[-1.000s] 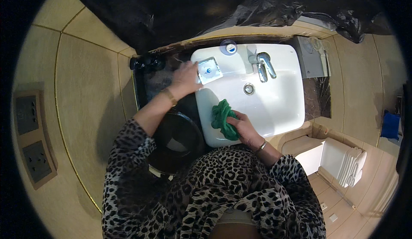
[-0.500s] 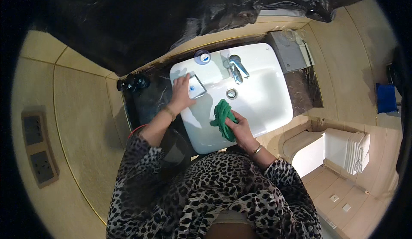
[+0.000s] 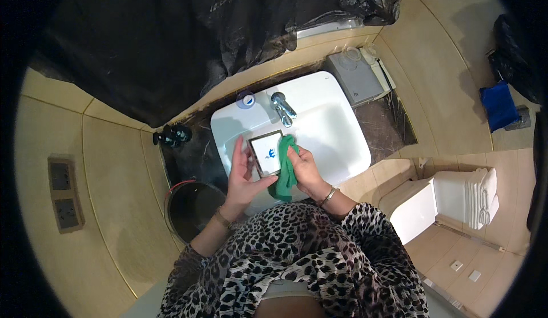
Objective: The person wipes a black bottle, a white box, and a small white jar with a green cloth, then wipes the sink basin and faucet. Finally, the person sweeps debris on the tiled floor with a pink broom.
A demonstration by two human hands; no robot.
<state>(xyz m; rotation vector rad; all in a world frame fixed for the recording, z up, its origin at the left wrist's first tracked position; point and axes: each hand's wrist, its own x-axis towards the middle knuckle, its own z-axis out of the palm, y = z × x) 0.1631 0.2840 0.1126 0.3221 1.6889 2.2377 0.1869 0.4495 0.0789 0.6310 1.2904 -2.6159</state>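
A flat square white tray [image 3: 262, 148], with a dark rim and a small blue mark on its face, is held up over the sink. My left hand [image 3: 242, 178] grips it along its left and lower edges, fingers spread behind the side and thumb at the bottom corner. In my right hand [image 3: 308, 173] a bunched green cloth [image 3: 286, 172] is pinched. The cloth lies against the tray's right edge and hangs down past it. Beneath both hands is the white sink [image 3: 343, 138], with a chrome faucet [image 3: 282, 110] beyond the tray.
A small round container [image 3: 245, 100] stands on the sink's back left rim. Dark bottles [image 3: 173, 135] are on the dark counter at left. A grey box [image 3: 355, 77] sits at back right. A dark bin [image 3: 195, 209] is at lower left, and a toilet [image 3: 408, 209] at right.
My left hand has lifted the tray off the sink's left ledge and brought it toward me and the middle. The green cloth now touches the tray's right edge. The view has shifted.
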